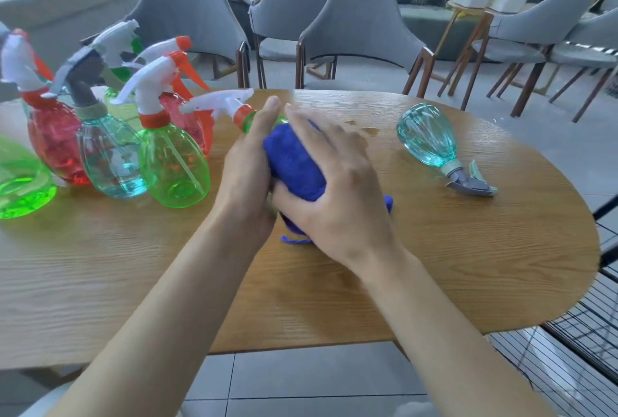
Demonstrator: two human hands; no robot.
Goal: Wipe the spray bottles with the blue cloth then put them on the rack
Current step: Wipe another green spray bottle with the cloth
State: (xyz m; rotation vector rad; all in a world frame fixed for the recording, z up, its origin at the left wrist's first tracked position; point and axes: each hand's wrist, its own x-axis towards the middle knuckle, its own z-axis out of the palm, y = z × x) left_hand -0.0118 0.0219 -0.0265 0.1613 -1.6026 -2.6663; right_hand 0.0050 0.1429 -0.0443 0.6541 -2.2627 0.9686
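Note:
A green spray bottle [249,118] with a white trigger and orange collar lies tilted between my hands above the middle of the wooden table [468,249]. My left hand [247,169] grips its body from the left. My right hand [331,189] holds the blue cloth [294,165] wrapped over the bottle. Most of the bottle is hidden by the cloth. A teal bottle [431,139] with a grey trigger lies on its side at the right. Several bottles stand at the left, among them a green one [174,162], a teal one [110,159] and a red one [53,142].
A black wire rack [568,349] stands low at the right, beside the table's edge. Grey chairs [361,25] line the far side of the table. A small wet patch [369,130] shows on the tabletop past my right hand.

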